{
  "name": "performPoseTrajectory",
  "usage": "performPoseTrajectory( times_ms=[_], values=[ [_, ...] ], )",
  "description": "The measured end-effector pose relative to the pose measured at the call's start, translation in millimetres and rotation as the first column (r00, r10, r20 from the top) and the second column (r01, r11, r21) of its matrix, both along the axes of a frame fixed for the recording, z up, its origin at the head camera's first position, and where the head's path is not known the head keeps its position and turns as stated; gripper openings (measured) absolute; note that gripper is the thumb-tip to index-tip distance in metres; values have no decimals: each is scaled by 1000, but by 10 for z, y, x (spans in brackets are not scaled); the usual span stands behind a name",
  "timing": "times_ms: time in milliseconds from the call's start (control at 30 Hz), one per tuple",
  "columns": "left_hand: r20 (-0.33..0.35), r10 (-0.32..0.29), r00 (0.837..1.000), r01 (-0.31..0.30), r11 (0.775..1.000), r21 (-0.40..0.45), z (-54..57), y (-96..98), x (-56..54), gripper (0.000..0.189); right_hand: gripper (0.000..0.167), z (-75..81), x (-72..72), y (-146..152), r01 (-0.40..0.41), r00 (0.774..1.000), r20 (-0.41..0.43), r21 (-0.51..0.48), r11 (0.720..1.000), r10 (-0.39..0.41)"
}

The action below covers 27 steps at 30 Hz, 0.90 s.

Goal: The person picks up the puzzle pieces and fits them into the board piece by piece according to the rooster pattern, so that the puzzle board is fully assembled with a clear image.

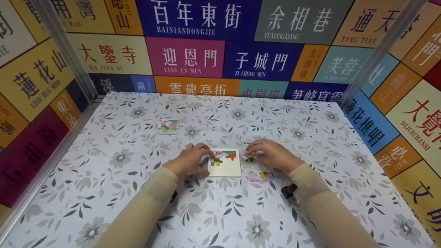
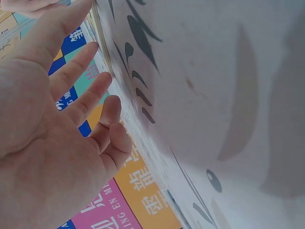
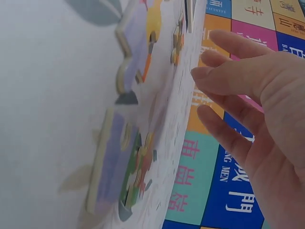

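A small pale puzzle board (image 1: 225, 171) lies on the table with several joined colourful pieces (image 1: 217, 159) along its top and left side. My left hand (image 1: 191, 161) rests at the board's left edge, thumb and fingers spread; in the left wrist view the thumb (image 2: 71, 16) reaches the board's edge. To the right of the board, my right hand (image 1: 275, 155) hovers over loose puzzle pieces (image 1: 250, 159). In the right wrist view its fingers (image 3: 233, 78) bend loosely with nothing visible between them. A purple-edged puzzle piece (image 3: 107, 167) lies flat below that hand.
More loose pieces (image 1: 264, 176) lie at the board's lower right, partly hidden by the right wrist. A small picture card (image 1: 168, 126) lies farther back on the left. Lettered panels (image 1: 186, 57) wall in the flower-patterned table (image 1: 213, 213) at the back and sides.
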<state>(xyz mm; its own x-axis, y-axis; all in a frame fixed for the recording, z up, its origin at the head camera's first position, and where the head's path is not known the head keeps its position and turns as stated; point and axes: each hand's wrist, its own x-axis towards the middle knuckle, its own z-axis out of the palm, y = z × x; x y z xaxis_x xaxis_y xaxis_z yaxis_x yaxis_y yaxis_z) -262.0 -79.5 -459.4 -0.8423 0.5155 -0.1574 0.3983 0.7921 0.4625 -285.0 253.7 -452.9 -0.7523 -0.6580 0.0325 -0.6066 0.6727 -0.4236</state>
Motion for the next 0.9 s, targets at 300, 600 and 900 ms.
performPoseTrajectory(
  times_ms=[300, 600, 900],
  values=[
    [13, 1, 1000, -1, 1000, -11, 4, -1, -5, 55, 47, -39, 12, -42, -35, 999, 20, 4, 999, 35],
    [-21, -23, 1000, 23, 1000, 19, 22, -16, 6, 52, 32, -43, 21, -49, 17, 999, -32, 45, 999, -16],
    [-15, -12, 1000, 12, 1000, -1, 2, -9, 5, 53, 21, -42, 42, -30, 93, 996, -21, 50, 994, -92]
  ],
)
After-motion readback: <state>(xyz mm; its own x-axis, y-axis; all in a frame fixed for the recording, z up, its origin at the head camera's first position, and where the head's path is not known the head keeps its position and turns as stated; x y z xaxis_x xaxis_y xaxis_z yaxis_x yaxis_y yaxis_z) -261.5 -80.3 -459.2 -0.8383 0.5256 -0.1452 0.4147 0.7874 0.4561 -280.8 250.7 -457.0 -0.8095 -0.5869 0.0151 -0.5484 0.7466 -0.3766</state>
